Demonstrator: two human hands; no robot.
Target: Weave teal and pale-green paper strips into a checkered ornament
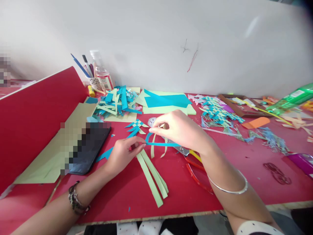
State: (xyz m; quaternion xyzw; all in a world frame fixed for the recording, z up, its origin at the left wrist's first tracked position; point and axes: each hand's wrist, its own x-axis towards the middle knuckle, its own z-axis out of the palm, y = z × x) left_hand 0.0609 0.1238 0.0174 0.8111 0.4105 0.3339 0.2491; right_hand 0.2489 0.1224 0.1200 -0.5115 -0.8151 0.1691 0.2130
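My left hand (127, 153) pinches a narrow blue paper strip (162, 144) near its folded end, between thumb and forefinger. Close above it, my right hand (176, 130) has its thumb and fingertips closed on the strip's curled part. Pale green strips (149, 176) fan out below the left hand on the red table. More curled green strips hang beneath the right hand. Just behind the left hand lies a small woven blue-and-green paper piece (137, 124). Scissors (195, 163) with red and yellow handles rest under the right wrist, partly hidden by it.
A black phone (97, 150) lies left of my hands. Behind are a heap of cut strips (119, 101), blue sheets (168, 100), a clear bottle (101, 71) and a pen cup (94, 83). Woven tasselled pieces (215, 111) and a green bottle (293, 96) are at right.
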